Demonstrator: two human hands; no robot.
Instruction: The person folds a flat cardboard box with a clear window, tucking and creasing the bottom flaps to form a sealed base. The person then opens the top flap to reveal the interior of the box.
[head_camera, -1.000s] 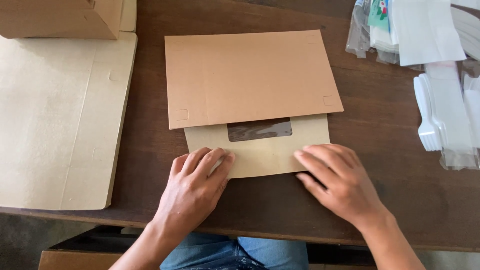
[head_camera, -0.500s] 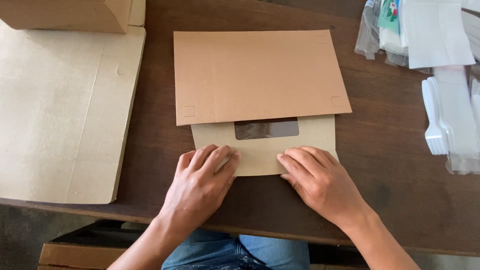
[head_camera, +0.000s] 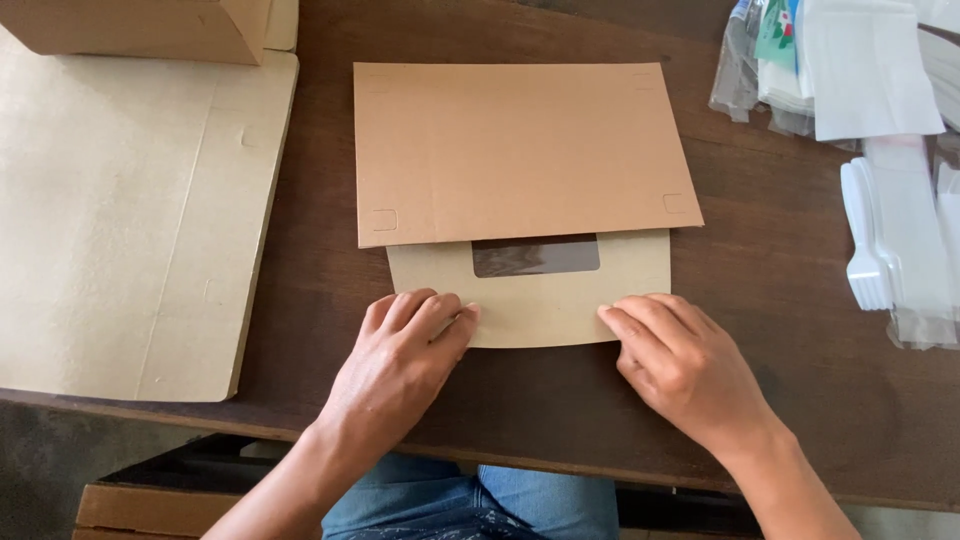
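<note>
Centre frame, on tabletop (head_camera: 780, 300): both hands have closed inward; left hand (head_camera: 400, 365) and right hand (head_camera: 680, 365) fingers flat, together, pressing the windowed flap (head_camera: 530, 300) below the cardboard panel (head_camera: 515, 150).

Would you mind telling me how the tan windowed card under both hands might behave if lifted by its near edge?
The card looks thin and flat, so it would probably feel light and bend. Its cut-out window may weaken it there. Lying partly under the brown sheet, it could drag that along.
</note>
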